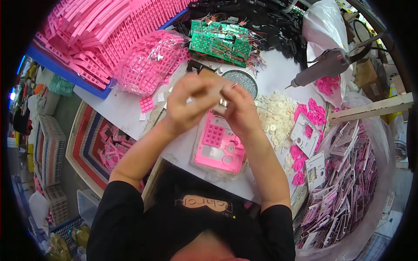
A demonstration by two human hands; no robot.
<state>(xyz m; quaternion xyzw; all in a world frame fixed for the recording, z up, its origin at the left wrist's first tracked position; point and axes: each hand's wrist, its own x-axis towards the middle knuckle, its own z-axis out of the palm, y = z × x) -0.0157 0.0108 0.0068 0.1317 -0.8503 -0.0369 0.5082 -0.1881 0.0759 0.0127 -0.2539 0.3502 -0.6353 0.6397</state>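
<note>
Above the middle of the table, my left hand point(190, 102) and my right hand point(242, 110) meet, fingers bent inward. Between their fingertips shows a small part with a shiny metal bit point(223, 103); its kind I cannot make out. The left fingers are somewhat blurred, while the right thumb and fingers are pinched together. Below the hands lies a pink plastic housing point(222, 162), open side up, with a pink button pad point(214, 135) set in its left part. A round dish of grey granules point(244, 80) sits just behind my right hand.
Green circuit boards point(220, 43) with wires lie at the back. A bag of pink keypads point(150, 61) is at left. White round pieces point(276, 117) and pink parts point(298, 165) lie at right. A grey electric screwdriver point(322, 67) hangs above; a large bag point(344, 187) of panels stands right.
</note>
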